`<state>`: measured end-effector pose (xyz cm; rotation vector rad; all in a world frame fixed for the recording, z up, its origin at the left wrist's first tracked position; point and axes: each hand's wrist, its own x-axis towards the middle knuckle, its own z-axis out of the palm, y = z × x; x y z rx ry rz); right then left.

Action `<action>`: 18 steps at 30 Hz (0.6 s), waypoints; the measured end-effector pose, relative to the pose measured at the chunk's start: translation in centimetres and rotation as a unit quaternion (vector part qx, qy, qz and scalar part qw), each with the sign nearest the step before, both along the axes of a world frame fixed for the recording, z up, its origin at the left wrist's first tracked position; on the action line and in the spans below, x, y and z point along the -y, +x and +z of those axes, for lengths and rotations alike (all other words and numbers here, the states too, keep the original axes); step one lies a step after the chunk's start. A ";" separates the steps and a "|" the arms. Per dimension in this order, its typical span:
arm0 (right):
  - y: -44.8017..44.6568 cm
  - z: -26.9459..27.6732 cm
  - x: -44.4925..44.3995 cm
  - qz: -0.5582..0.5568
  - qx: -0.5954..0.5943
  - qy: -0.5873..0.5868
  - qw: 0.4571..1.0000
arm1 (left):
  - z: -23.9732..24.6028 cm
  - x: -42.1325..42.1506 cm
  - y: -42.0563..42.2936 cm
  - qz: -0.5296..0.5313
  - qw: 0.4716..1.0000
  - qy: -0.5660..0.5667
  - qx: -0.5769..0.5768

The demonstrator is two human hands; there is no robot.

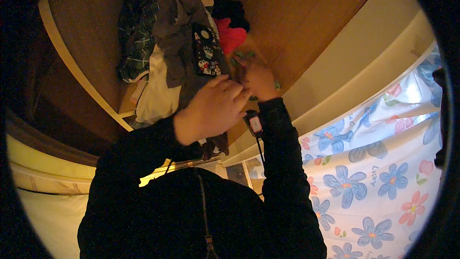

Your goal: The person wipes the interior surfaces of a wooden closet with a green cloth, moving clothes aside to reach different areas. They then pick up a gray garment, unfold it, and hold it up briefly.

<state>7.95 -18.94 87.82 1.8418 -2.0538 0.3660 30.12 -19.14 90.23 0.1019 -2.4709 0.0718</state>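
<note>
A stack of folded clothes lies inside a wooden cupboard compartment. On it are a grey-brown garment (pixel 176 39), a dark plaid garment (pixel 134 39), a white garment (pixel 161 90) and a black piece with printed cartoon figures (pixel 207 52). My left hand (pixel 214 106) rests over the near right part of the stack, fingers bent, its palm side hidden. Close beside it, my right hand (pixel 260 79) is over a green item (pixel 246 55), mostly covered; whether the fingers grip it is unclear. A red cloth (pixel 230 36) lies just beyond.
Dark fabric (pixel 230 10) sits behind the red cloth. A wooden side panel (pixel 287 18) and a pale frame edge (pixel 363 72) bound the compartment on the right. A flower-printed curtain (pixel 359 187) hangs at the right. A small black device (pixel 254 123) on a cord hangs by my right sleeve.
</note>
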 end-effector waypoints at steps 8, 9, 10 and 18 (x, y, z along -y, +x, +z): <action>-0.3 -1.5 -0.6 -0.012 -0.019 -0.086 0.996 | -2.7 2.0 0.3 0.062 0.997 -0.041 0.035; 0.2 -1.7 -1.2 -0.019 -0.034 -0.099 0.994 | -2.9 2.1 0.5 0.064 0.996 -0.050 0.047; 0.7 -1.9 -1.8 -0.026 -0.050 -0.110 0.992 | -3.1 2.3 0.7 0.068 0.995 -0.052 0.054; 4.4 -1.9 -4.0 -0.052 -0.034 -0.181 0.981 | -2.8 2.7 1.4 0.073 0.992 -0.088 0.057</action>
